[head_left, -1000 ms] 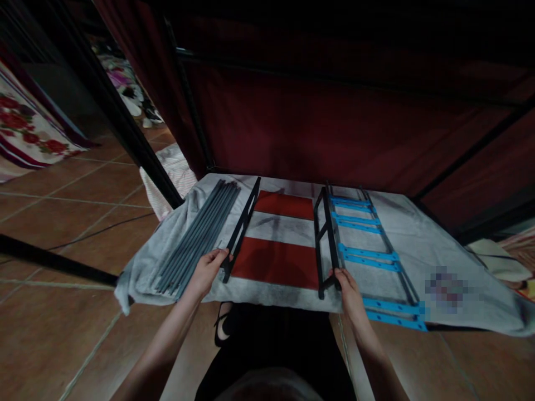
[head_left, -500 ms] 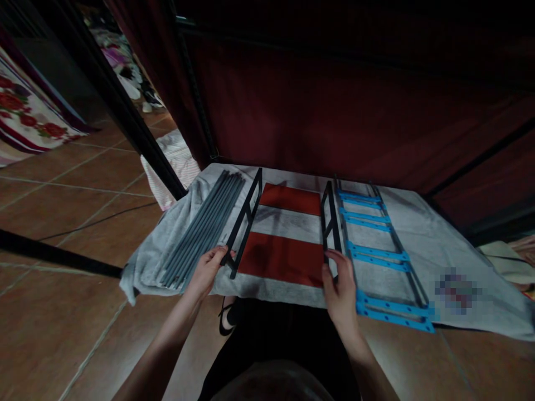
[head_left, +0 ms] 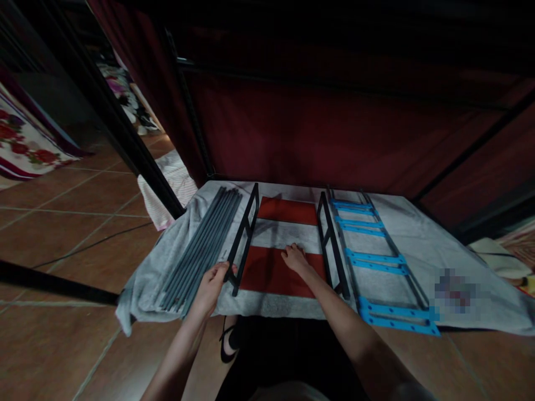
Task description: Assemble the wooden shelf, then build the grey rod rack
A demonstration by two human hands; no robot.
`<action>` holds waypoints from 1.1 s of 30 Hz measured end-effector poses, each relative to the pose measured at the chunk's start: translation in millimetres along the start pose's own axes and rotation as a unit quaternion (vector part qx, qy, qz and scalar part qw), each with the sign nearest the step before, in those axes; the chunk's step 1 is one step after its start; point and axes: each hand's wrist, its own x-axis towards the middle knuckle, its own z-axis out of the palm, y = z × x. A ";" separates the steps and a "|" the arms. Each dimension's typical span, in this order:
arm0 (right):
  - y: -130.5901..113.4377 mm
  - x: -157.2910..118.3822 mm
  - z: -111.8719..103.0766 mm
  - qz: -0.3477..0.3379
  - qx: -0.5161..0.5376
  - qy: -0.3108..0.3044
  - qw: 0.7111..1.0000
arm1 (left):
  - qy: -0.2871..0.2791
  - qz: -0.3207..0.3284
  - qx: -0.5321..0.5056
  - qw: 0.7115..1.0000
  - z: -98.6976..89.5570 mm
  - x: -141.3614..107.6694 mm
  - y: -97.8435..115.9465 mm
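Note:
My left hand (head_left: 212,285) is closed around the near end of the left black metal frame (head_left: 247,227), which lies on grey cloth. My right hand (head_left: 296,259) rests at the far edge of the near red board (head_left: 263,273), its fingers curled over that edge. A second red board (head_left: 288,210) lies farther back, separated by a strip of cloth. To the right of both boards stands the other black metal frame (head_left: 334,245), untouched. Beside my left hand lies a row of grey tubes (head_left: 204,250).
Several blue brackets (head_left: 371,259) joined by thin grey poles lie on the right. Grey cloth (head_left: 401,214) covers the low surface, backed by a dark red curtain (head_left: 292,133). Black posts (head_left: 125,133) rise at the left, and a cable (head_left: 96,242) crosses the tiled floor.
My right hand has left the right black frame and moved left onto the near red board. My left hand keeps its hold on the left frame. The view has tilted slightly up.

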 end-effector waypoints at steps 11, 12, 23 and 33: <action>-0.5 -6.3 -54.8 -0.087 0.043 -0.008 0.995 | 0.027 0.013 0.028 0.999 -1.5 3.3 -10.9; -0.1 -15.6 -57.9 -0.098 0.050 0.001 0.994 | 0.031 0.014 0.024 0.999 -1.0 2.6 -11.3; -3.6 -94.1 -68.1 -0.173 0.054 0.071 0.981 | -0.002 0.044 -0.023 0.999 15.4 -2.6 -8.1; 18.1 -84.9 -85.2 -0.269 0.081 0.008 0.960 | -0.026 -0.012 -0.037 0.999 10.5 12.6 -6.9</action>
